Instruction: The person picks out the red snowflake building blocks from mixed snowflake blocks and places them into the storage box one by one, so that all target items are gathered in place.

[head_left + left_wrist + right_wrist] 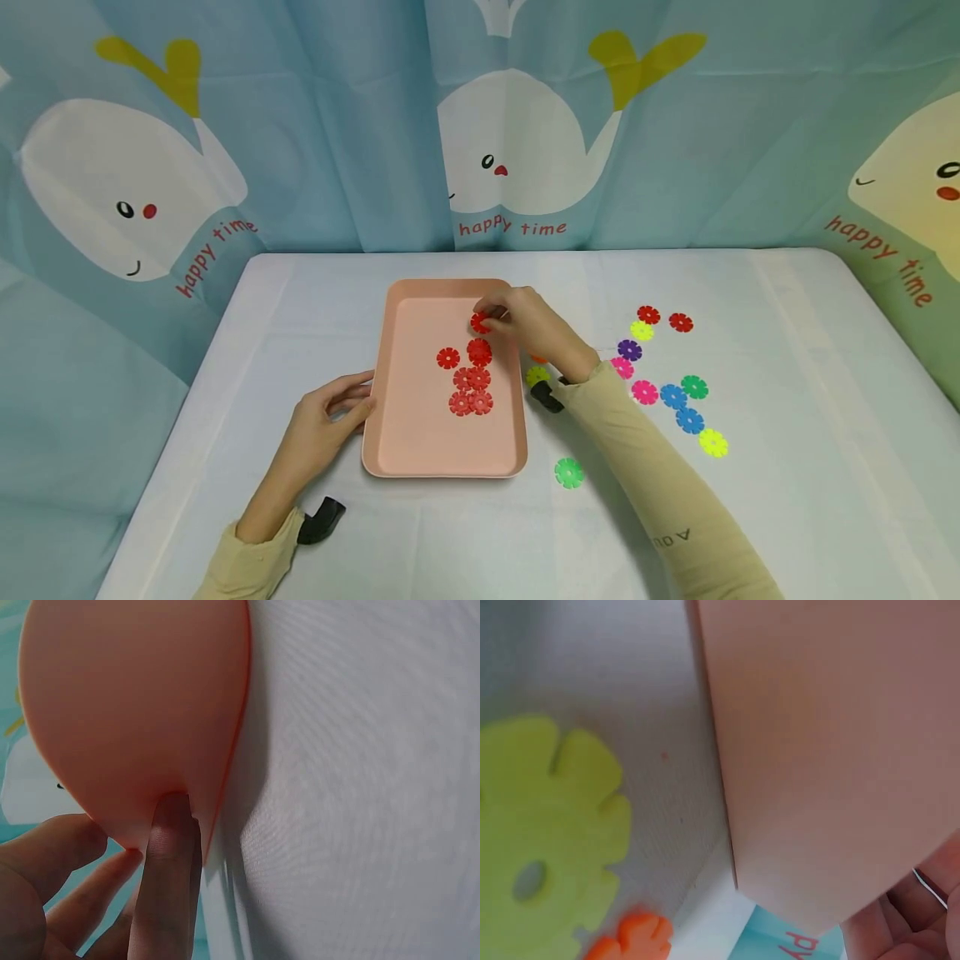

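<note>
A shallow pink tray lies on the table. At its left rim is my left hand; in the left wrist view its fingers are against the tray's outer wall and edge. My right hand reaches over the tray's upper right part and pinches a red notched plastic disc between thumb and fingertips. Below it, several red discs lie in the tray, with one more red disc to their left and pinkish-red discs further down. In the right wrist view the tray hides the held disc.
Beside the tray's right edge lie a yellow-green disc and an orange disc. A green disc is nearer the front. Discs in several colours, among them a purple disc and a blue disc, are scattered right of my forearm.
</note>
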Action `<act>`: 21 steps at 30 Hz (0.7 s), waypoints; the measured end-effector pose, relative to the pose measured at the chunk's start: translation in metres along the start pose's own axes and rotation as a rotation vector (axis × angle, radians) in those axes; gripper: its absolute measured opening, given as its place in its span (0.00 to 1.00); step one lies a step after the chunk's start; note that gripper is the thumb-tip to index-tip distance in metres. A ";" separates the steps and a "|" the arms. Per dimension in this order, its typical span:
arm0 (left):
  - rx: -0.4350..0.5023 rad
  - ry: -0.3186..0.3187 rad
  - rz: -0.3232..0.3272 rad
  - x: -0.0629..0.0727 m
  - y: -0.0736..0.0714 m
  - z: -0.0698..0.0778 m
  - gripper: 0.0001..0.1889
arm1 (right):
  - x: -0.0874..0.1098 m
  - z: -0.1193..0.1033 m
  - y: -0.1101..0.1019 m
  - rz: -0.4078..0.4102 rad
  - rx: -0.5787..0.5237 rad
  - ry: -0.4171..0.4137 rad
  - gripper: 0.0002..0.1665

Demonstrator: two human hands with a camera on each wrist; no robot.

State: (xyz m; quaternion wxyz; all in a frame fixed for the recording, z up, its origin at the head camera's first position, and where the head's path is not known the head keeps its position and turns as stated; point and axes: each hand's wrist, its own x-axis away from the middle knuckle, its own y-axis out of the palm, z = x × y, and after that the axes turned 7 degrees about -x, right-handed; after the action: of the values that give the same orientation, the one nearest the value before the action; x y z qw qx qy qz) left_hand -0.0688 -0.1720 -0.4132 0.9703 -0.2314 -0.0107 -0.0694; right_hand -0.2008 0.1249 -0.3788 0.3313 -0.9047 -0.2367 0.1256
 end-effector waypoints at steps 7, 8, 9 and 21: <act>-0.001 -0.008 -0.001 0.000 0.000 0.000 0.21 | -0.003 0.001 0.005 -0.009 0.003 0.007 0.11; -0.002 -0.007 0.000 0.000 0.000 0.000 0.21 | -0.003 0.001 0.005 -0.009 0.005 0.009 0.11; -0.005 -0.005 0.000 0.000 0.000 0.000 0.21 | -0.003 0.001 0.005 -0.009 0.007 0.008 0.11; 0.011 -0.004 -0.006 -0.001 0.000 -0.001 0.21 | -0.007 0.000 0.007 -0.037 0.043 0.020 0.11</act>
State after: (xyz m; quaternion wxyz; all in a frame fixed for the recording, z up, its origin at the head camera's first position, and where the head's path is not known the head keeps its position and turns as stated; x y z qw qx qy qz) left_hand -0.0700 -0.1726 -0.4138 0.9714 -0.2261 -0.0136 -0.0717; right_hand -0.2041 0.1166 -0.3835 0.3554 -0.8940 -0.2474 0.1152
